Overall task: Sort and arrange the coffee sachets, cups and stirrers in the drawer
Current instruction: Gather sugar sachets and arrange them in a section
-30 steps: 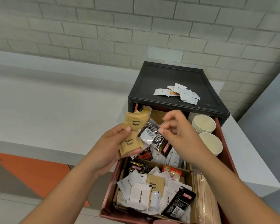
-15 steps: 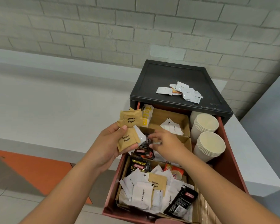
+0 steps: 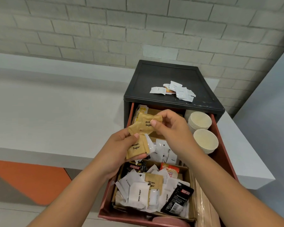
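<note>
The brown-sugar sachets (image 3: pixel 144 124) I hold are tan with black lettering. The drawer (image 3: pixel 223 161) is brick red, and the cabinet (image 3: pixel 154 76) over it is black. The cups (image 3: pixel 205 140) are cream and the stirrers (image 3: pixel 202 194) pale wood. The white sachets (image 3: pixel 138 195) carry black print, and the coffee sachets (image 3: pixel 177 200) are black with red labels. The wall (image 3: pixel 88 30) is pale grey brickwork. The floor (image 3: pixel 31 181) has an orange patch.

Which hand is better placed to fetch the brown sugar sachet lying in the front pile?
Probably right. The left hand grips the bundle of brown sugar sachets, so it is full. The right hand only pinches the bundle's top sachet and could let go. The loose sachet lies between both forearms.
</note>
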A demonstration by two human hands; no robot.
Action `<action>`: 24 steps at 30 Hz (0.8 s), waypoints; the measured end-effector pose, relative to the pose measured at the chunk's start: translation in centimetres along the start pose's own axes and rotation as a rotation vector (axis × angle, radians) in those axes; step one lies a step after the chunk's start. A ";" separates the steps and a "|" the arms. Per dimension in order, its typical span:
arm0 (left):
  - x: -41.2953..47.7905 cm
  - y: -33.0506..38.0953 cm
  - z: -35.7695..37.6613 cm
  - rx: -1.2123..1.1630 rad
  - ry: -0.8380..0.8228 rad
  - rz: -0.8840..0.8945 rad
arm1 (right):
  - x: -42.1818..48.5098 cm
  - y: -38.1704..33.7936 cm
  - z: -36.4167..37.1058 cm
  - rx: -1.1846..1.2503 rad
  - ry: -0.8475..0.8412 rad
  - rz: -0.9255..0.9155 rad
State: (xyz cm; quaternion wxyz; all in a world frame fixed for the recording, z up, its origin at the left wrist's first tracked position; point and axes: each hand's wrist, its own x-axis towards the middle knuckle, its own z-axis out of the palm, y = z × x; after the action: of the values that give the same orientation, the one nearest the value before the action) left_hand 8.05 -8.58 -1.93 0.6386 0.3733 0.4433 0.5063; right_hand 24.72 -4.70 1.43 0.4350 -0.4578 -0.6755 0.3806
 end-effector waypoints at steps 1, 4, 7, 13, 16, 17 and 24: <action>0.0 0.0 0.0 0.005 0.001 -0.002 | 0.0 0.1 -0.4 0.038 0.003 0.022; 0.1 -0.1 0.1 0.064 -0.028 0.007 | -0.1 0.3 -1.3 0.088 -0.104 0.089; 0.0 -0.1 0.1 0.149 -0.093 0.001 | -0.3 0.5 -1.3 0.026 -0.179 0.129; 0.3 0.3 -0.8 0.128 -0.075 0.004 | 1.0 3.8 -1.6 0.075 0.266 0.388; 0.4 0.6 -0.8 0.051 -0.085 0.012 | 3.1 5.9 -0.8 0.058 0.389 0.490; 0.5 0.7 -0.8 0.023 -0.084 0.009 | 3.8 6.4 -0.4 0.036 0.406 0.499; 0.6 0.5 -1.1 -0.080 -0.089 -0.005 | 7.9 8.6 1.4 -0.184 0.388 0.512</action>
State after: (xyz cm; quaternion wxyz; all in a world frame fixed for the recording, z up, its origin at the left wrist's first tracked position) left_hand 6.86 -7.85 -1.90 0.6734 0.3685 0.3949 0.5048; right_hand 24.29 5.15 -5.03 0.4027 -0.7137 -0.4748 0.3208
